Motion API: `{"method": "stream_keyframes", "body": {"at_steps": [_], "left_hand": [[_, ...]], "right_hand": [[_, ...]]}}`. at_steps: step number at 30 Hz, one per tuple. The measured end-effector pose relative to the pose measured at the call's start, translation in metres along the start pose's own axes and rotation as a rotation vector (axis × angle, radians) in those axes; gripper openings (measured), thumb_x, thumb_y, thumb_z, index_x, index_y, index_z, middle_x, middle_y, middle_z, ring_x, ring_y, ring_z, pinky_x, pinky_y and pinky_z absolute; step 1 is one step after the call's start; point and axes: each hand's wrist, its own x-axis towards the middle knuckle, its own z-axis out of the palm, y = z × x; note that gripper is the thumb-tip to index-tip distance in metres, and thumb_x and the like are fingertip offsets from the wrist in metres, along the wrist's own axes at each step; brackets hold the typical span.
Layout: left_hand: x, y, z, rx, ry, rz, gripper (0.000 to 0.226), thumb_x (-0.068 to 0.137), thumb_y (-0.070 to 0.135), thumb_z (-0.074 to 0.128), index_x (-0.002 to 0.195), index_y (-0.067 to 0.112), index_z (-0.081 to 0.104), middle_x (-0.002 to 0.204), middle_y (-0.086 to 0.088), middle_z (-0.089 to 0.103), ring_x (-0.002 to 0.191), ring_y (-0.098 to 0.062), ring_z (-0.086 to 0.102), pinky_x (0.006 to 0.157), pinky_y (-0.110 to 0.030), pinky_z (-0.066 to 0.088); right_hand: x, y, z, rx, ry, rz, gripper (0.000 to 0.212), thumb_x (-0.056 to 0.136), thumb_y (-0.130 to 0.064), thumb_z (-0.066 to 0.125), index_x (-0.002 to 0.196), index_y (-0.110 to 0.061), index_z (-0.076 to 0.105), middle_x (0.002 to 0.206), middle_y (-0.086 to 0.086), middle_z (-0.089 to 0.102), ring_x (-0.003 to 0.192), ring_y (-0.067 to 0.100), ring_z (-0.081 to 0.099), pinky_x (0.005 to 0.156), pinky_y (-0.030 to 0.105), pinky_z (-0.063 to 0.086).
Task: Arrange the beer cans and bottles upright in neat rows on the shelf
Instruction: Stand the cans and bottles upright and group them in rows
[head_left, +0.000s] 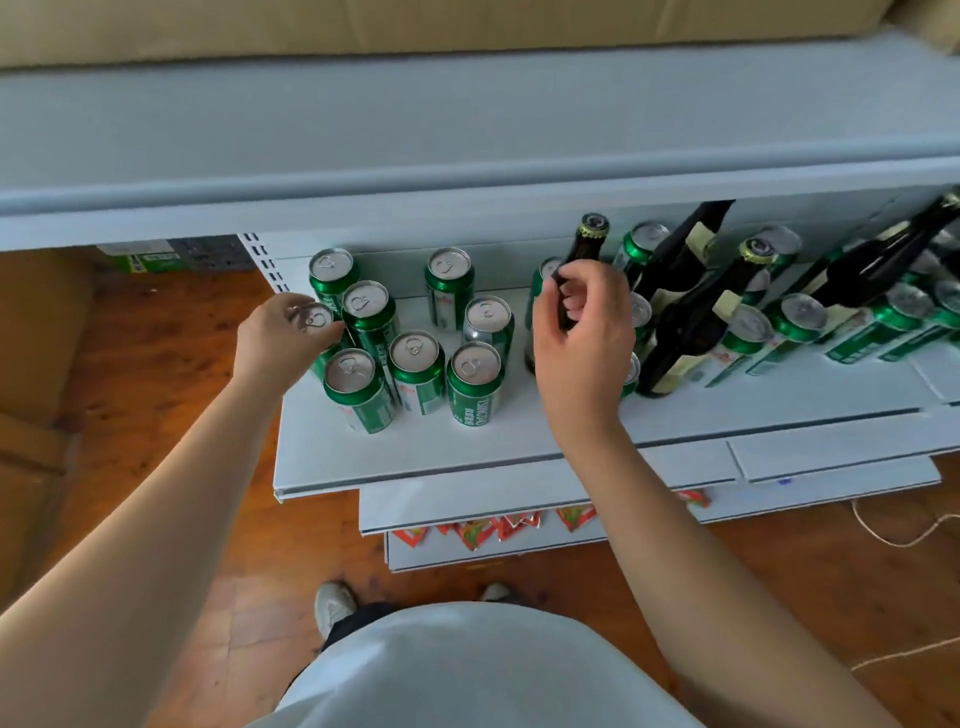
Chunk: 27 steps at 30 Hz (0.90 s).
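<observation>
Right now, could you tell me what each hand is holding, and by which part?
Right hand grips a dark bottle by its neck; left hand holds a green can at its top rim.

Green cans (415, 358) upright; dark bottles (691, 317) upright among them.

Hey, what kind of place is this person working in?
Probably a small shop or a mock-up of one: a grey metal display shelf stocked with green beer cans and dark bottles, with snack packets on a lower shelf.
</observation>
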Motion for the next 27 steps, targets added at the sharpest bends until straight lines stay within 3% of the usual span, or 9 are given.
{"method": "stream_keyframes", "body": {"at_steps": [3, 6, 9, 11, 13, 19, 21, 24, 27], "left_hand": [[-0.001, 0.001, 0.002, -0.017, 0.008, -0.012, 0.059, 0.078, 0.047, 0.077, 0.125, 0.017, 0.061, 0.119, -0.006, 0.065, 0.101, -0.023, 0.06, 0.084, -0.038, 0.054], [0.001, 0.006, 0.001, -0.011, -0.042, -0.076, 0.066, 0.077, 0.05, 0.077, 0.129, 0.016, 0.056, 0.126, -0.009, 0.061, 0.107, -0.027, 0.059, 0.089, -0.042, 0.054], [-0.009, 0.02, -0.001, 0.022, 0.065, -0.149, 0.069, 0.079, 0.049, 0.075, 0.132, 0.013, 0.047, 0.131, -0.013, 0.051, 0.114, -0.031, 0.053, 0.093, -0.045, 0.05], [-0.025, 0.04, 0.0, 0.043, 0.285, 0.028, 0.044, 0.086, 0.034, 0.066, 0.123, 0.013, 0.053, 0.124, -0.012, 0.052, 0.111, -0.029, 0.051, 0.092, -0.042, 0.049], [-0.039, 0.072, 0.007, -0.053, 0.341, 0.252, 0.022, 0.09, 0.021, 0.059, 0.111, 0.013, 0.061, 0.114, -0.007, 0.057, 0.098, -0.021, 0.057, 0.083, -0.033, 0.05], [-0.036, 0.161, 0.046, -0.278, -0.076, 0.45, 0.026, 0.096, 0.013, 0.051, 0.113, 0.015, 0.07, 0.113, -0.001, 0.071, 0.098, -0.011, 0.066, 0.09, -0.025, 0.052], [-0.025, 0.18, 0.062, -0.231, -0.174, 0.412, 0.028, 0.096, 0.024, 0.051, 0.115, 0.016, 0.071, 0.113, -0.001, 0.072, 0.1, -0.014, 0.067, 0.093, -0.029, 0.052], [0.013, 0.189, 0.091, -0.035, -0.314, 0.341, 0.055, 0.083, 0.06, 0.043, 0.119, 0.027, 0.067, 0.119, 0.003, 0.07, 0.109, -0.022, 0.066, 0.099, -0.039, 0.05], [0.037, 0.2, 0.117, 0.14, -0.566, 0.397, 0.042, 0.098, 0.04, 0.045, 0.139, 0.032, 0.052, 0.139, 0.004, 0.056, 0.128, -0.02, 0.053, 0.105, -0.031, 0.045]], "right_hand": [[0.013, 0.014, -0.003, -0.061, -0.004, 0.126, 0.045, 0.087, -0.025, 0.068, 0.119, 0.002, 0.052, 0.11, 0.015, 0.053, 0.099, 0.024, 0.052, 0.087, 0.018, 0.038], [0.028, 0.026, 0.005, -0.05, -0.154, 0.208, 0.072, 0.084, -0.037, 0.071, 0.137, 0.001, 0.041, 0.13, 0.016, 0.05, 0.121, 0.027, 0.049, 0.098, 0.015, 0.03], [0.039, 0.038, 0.013, -0.034, -0.323, 0.236, 0.056, 0.088, -0.036, 0.068, 0.129, -0.002, 0.047, 0.117, 0.012, 0.06, 0.11, 0.025, 0.057, 0.087, 0.024, 0.042], [0.041, 0.044, 0.012, -0.065, -0.327, 0.213, 0.036, 0.091, -0.029, 0.065, 0.113, -0.003, 0.053, 0.101, 0.01, 0.064, 0.095, 0.026, 0.06, 0.072, 0.023, 0.036], [0.039, 0.048, 0.007, -0.052, -0.319, 0.171, 0.031, 0.092, -0.027, 0.064, 0.107, -0.002, 0.054, 0.095, 0.01, 0.064, 0.089, 0.026, 0.061, 0.069, 0.023, 0.035], [0.031, 0.042, -0.006, -0.034, -0.485, 0.085, 0.039, 0.09, -0.034, 0.066, 0.11, -0.003, 0.054, 0.097, 0.01, 0.065, 0.089, 0.026, 0.062, 0.072, 0.031, 0.045], [0.03, 0.042, -0.009, -0.035, -0.56, 0.102, 0.043, 0.087, -0.038, 0.069, 0.111, -0.006, 0.055, 0.097, 0.008, 0.066, 0.09, 0.026, 0.062, 0.072, 0.03, 0.043], [0.025, 0.048, -0.02, -0.026, -0.625, 0.109, 0.059, 0.084, -0.037, 0.073, 0.13, -0.007, 0.052, 0.118, 0.009, 0.063, 0.11, 0.024, 0.057, 0.089, 0.028, 0.04], [0.015, 0.06, -0.042, -0.023, -0.536, 0.125, 0.048, 0.093, -0.024, 0.062, 0.136, -0.007, 0.049, 0.131, 0.007, 0.058, 0.122, 0.021, 0.052, 0.1, 0.026, 0.038]]}}
